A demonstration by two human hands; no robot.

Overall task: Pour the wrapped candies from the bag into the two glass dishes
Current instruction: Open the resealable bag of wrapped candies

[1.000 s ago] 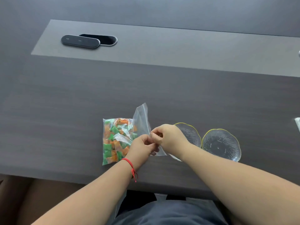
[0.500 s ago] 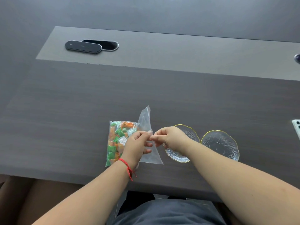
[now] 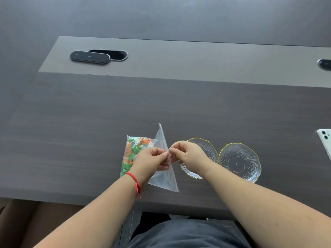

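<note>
A clear zip bag [image 3: 163, 178] lies on the dark table near its front edge, its zip end raised and pointing right. Green and orange wrapped candies [image 3: 133, 153] fill its left part. My left hand [image 3: 152, 161] and my right hand [image 3: 188, 153] each pinch one side of the bag's mouth, fingertips almost touching. Two empty ribbed glass dishes with gold rims sit to the right: the nearer dish [image 3: 206, 149] is partly hidden by my right hand and wrist, the farther dish [image 3: 240, 161] is in full view.
A black oval cover [image 3: 89, 57] lies beside a cable slot in the table's raised middle strip at the back left. A second slot [image 3: 325, 64] shows at the right edge. A white phone [image 3: 326, 140] lies at the far right. The table's front edge runs just below my wrists.
Both hands have stayed at the bag's mouth, and the zip end stands a little straighter. The camera has tilted, so everything sits slightly lower and to the right in view.
</note>
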